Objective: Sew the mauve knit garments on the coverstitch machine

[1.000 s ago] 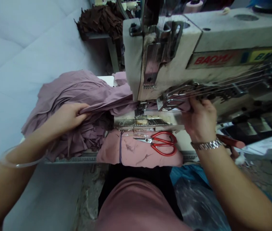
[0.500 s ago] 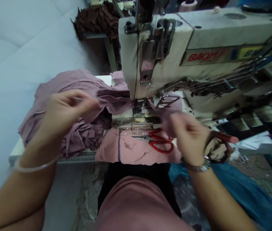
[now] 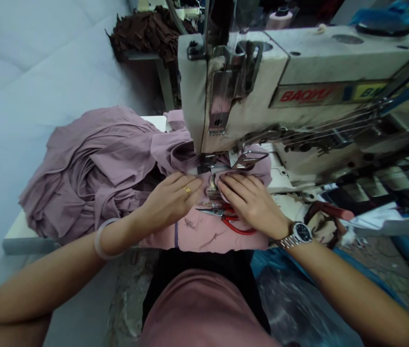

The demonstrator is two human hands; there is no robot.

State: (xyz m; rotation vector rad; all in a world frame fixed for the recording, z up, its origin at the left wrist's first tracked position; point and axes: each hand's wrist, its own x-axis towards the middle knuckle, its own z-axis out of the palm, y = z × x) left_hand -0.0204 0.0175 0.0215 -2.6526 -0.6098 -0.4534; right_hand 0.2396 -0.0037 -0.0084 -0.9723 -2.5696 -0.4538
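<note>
A mauve fabric piece (image 3: 182, 150) runs under the presser foot (image 3: 209, 161) of the sewing machine (image 3: 233, 106). My left hand (image 3: 173, 196), wearing a gold ring, is closed on the cloth just left of the foot, fingers together and thumb hidden. Opposite it, my right hand (image 3: 251, 200) has its bent fingers on the same fabric's right part, with its thumb out of sight. Red-handled scissors (image 3: 238, 226) lie on the pink cloth pad (image 3: 204, 236) at the front edge, partly covered by my right hand.
A large heap of mauve fabric (image 3: 77, 173) fills the table's left side, against the white wall (image 3: 38, 86). Brown cloth pieces (image 3: 146, 33) are stacked on a stand behind. Thread cones, including a pink one (image 3: 279, 20), stand behind the machine head.
Both hands have come inward from either side to the presser foot and now rest on the mauve fabric there. The right one now partly covers the scissors.
</note>
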